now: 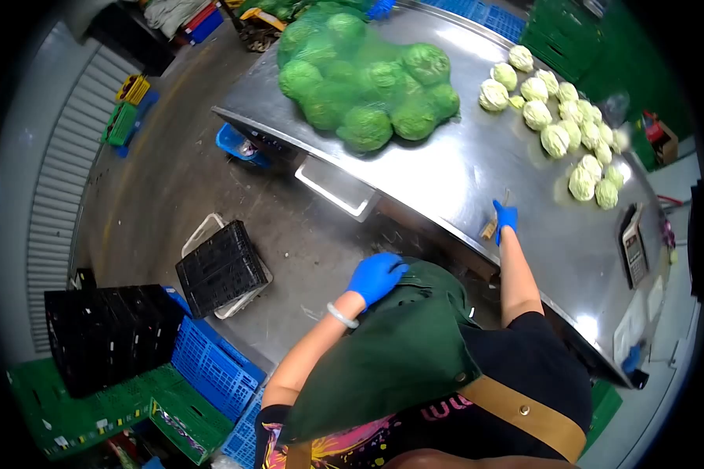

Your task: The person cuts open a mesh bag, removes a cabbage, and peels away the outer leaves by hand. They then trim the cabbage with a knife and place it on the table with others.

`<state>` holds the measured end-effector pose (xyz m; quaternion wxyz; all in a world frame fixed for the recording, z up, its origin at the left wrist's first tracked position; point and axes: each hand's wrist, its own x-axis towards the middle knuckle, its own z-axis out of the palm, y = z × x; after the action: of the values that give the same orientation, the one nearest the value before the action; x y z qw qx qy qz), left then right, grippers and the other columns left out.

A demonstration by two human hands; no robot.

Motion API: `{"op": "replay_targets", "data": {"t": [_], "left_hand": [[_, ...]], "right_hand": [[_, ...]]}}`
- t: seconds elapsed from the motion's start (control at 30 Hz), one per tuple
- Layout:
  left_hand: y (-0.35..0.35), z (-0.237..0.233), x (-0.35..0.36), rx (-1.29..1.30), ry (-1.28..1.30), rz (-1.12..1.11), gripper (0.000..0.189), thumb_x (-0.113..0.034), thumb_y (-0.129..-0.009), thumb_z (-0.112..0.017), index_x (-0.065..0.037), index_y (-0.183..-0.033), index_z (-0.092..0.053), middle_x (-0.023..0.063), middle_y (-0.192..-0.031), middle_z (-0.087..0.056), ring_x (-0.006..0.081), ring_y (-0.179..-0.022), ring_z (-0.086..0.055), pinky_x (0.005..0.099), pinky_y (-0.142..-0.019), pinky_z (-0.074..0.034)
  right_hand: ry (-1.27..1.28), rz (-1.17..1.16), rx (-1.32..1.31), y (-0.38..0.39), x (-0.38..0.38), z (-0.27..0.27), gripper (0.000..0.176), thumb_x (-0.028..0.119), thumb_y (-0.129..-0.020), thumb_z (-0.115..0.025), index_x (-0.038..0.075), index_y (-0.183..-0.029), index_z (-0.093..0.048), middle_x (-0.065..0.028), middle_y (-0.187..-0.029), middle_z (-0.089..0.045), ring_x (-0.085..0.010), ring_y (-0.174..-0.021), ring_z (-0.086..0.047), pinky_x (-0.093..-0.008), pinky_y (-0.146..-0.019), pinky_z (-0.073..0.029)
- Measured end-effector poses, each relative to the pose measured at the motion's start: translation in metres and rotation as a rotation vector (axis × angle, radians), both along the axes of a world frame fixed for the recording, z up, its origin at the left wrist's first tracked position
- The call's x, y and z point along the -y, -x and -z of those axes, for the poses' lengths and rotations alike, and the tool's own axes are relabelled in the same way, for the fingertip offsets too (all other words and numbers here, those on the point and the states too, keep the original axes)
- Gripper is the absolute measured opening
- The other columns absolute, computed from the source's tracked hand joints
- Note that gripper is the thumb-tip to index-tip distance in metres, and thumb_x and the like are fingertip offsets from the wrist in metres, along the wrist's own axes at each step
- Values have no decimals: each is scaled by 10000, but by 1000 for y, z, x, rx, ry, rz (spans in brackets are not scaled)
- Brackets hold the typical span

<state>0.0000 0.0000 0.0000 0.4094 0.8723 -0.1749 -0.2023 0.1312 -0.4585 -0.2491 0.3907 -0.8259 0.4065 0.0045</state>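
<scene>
My left hand (378,278), in a blue glove with a pale bracelet at the wrist, rests against the green apron (391,344) at my front. Its fingers look loosely bent and apart, with no tool in them. Over the near edge of the steel table (454,168), my gloved right hand (506,217) is closed on what looks like a small knife (489,229) with a wooden handle. The handle sticks out left of the fingers, and a thin blade shows above them. Trimmed pale cabbages (555,141) lie beyond that hand. Green net sacks of cabbages (368,78) fill the table's far left.
A digital scale (633,246) stands at the table's right end. Below the table edge is a white tray (336,187). A black crate (220,268) sits on the floor, left. Stacked black crates (109,336) and blue crates (211,363) stand at lower left.
</scene>
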Motion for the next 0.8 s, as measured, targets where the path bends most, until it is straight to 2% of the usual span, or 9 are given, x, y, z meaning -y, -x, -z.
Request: {"op": "replay_targets", "data": {"t": [0.1,0.3,0.33,0.43,0.47,0.57,0.63,0.7,0.8], "left_hand": [[29,20,-49,-225,-118,-139,352,-356,-922,-600,-61,-1096,-682,196,-1080,-674,383,-990,-641,425,-878,-502],[-42,42,-83,-289,50,-217,311,-329,-920,-617,-57,-1047,-699,202,-1024,-680,380,-956,-647,419,-847,-508],[-56,44,-92,-281,35,-211,311,-329,-920,-617,-57,-1047,-699,202,-1024,-680,380,-956,-647,419,-847,-508],[-102,62,-126,-276,22,-222,305,-324,-929,-613,-60,-1051,-702,191,-1032,-688,362,-971,-658,407,-857,-509],[-118,70,-137,-270,-9,-199,302,-322,-931,-614,-61,-1056,-702,185,-1039,-692,352,-973,-662,404,-862,-510],[-194,73,-166,-288,-57,-161,309,-328,-937,-608,-63,-1065,-701,176,-1056,-696,340,-974,-667,399,-871,-511],[-231,79,-181,-351,-43,-173,318,-337,-940,-602,-64,-1070,-700,174,-1065,-696,339,-973,-667,397,-875,-511],[-283,90,-201,-327,-79,-67,335,-360,-946,-587,-72,-1075,-700,176,-1057,-694,335,-967,-666,394,-880,-512],[-354,103,-237,-220,-23,-175,326,-335,-958,-564,-54,-1032,-711,159,-1053,-702,310,-985,-663,396,-899,-508]], "right_hand": [[-43,74,58,59,-20,52,540,303,-825,-765,-96,-1106,-535,-193,-766,-652,-282,-666,-660,-447,-589,-529],[-233,252,-138,-4,-12,43,116,91,-842,-633,-5,-779,-652,-144,-775,-666,-311,-649,-659,-477,-573,-552],[-395,274,-185,-11,32,113,110,67,-861,-579,-1,-820,-655,-160,-784,-660,-306,-643,-653,-482,-583,-553],[-309,335,-171,-1,18,96,237,122,-855,-608,-25,-1034,-658,-151,-936,-679,-270,-784,-634,-453,-679,-531],[-318,343,-134,4,17,90,104,97,-856,-604,9,-871,-655,-119,-802,-647,-254,-662,-629,-436,-589,-530],[-348,520,-14,11,-7,70,220,115,-768,-702,-23,-927,-638,-108,-790,-640,-201,-663,-594,-416,-600,-520],[-249,609,-85,1,-40,29,302,133,-762,-706,-41,-994,-619,-124,-830,-663,-213,-698,-621,-427,-610,-534],[-15,718,73,18,-10,105,391,128,-799,-665,-72,-1128,-591,-157,-888,-696,-255,-767,-658,-448,-657,-551],[-85,796,-115,-11,-36,46,408,174,-864,-614,-54,-1199,-570,-200,-1036,-679,-284,-729,-659,-436,-633,-541]]}}
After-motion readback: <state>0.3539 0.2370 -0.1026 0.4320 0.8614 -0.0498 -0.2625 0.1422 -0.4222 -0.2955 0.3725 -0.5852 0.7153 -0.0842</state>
